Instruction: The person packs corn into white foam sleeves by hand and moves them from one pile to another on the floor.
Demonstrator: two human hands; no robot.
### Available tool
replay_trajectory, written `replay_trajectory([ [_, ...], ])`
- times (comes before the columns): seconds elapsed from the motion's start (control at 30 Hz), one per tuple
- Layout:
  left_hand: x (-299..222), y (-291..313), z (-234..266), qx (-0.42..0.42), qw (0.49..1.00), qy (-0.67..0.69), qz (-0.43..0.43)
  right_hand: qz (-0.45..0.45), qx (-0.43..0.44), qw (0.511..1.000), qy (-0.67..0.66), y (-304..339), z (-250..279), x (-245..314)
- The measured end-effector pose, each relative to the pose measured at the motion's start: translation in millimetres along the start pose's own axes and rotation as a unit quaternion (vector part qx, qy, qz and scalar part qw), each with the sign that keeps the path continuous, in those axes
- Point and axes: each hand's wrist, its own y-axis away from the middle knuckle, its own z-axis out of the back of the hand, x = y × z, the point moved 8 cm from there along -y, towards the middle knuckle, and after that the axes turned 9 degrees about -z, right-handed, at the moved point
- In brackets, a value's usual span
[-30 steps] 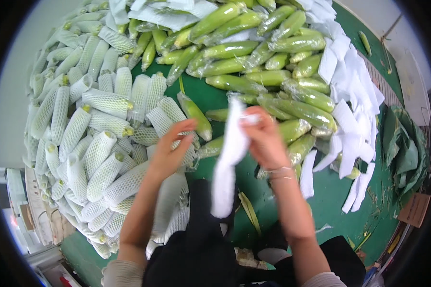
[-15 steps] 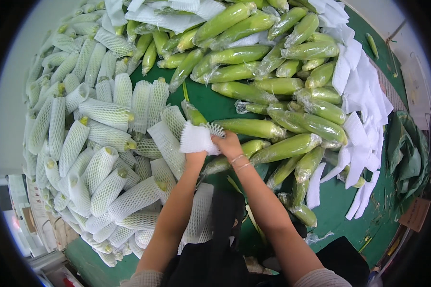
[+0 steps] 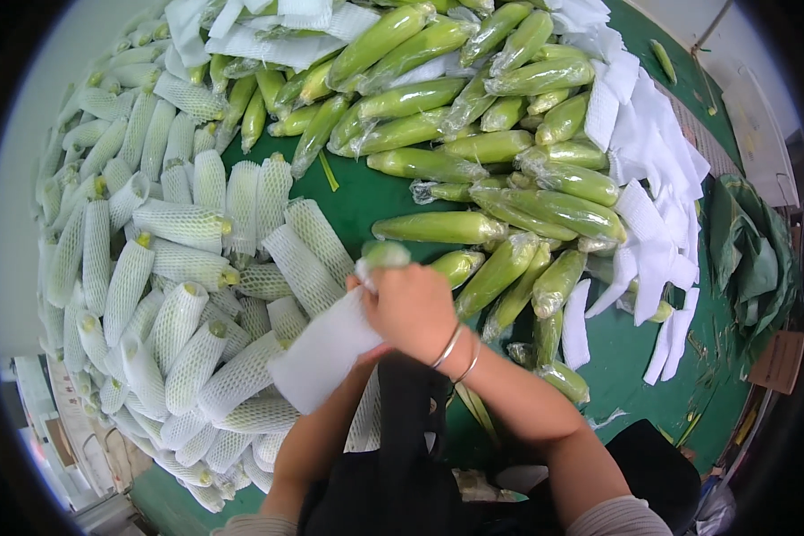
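Close in front of me, a white foam net sleeve [image 3: 324,359] slants down to the left from my hands. A blurred green ear of corn in clear film [image 3: 386,256] pokes out at the sleeve's upper end. My right hand [image 3: 413,308], with two bangles at the wrist, is closed around the corn and the sleeve's upper edge. Underneath, my left hand [image 3: 372,354] supports the sleeve from below; most of its fingers are hidden by the sleeve and my right hand. How far the corn sits inside the sleeve cannot be made out.
Many sleeved ears [image 3: 188,263] are heaped on the left. Film-wrapped green ears [image 3: 438,230] lie piled ahead and right on the green table [image 3: 652,393]. Loose white foam sleeves [image 3: 661,170] edge that pile. A dark green crumpled sheet [image 3: 749,259] lies far right.
The foam sleeve has swung down toward me and stretched out to the lower left. My right hand has moved left over my left hand. The ear beyond the sleeve has left its place.
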Motion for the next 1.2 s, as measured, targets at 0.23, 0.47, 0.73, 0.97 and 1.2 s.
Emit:
replay_trajectory([
  [0.23,-64,-83,13,-0.061,0.990,-0.067,-0.107,-0.008,-0.097,0.968,-0.232,-78,-3,-44],
  [0.47,-13,-124,-103,0.134,0.760,-0.597,-0.219,-0.182,-0.166,0.912,-0.329,3,-26,-195],
  [0.73,-54,-106,-23,-0.066,0.844,-0.512,-0.149,-0.270,-0.209,0.817,-0.464,-12,-52,-122],
  [0.97,-89,-95,77,-0.170,0.968,-0.183,0.009,-0.251,-0.167,0.884,-0.357,-56,-96,-75],
  [1.2,-34,-136,81,-0.062,0.723,-0.675,-0.131,-0.447,-0.038,0.762,-0.467,-49,-202,-173],
])
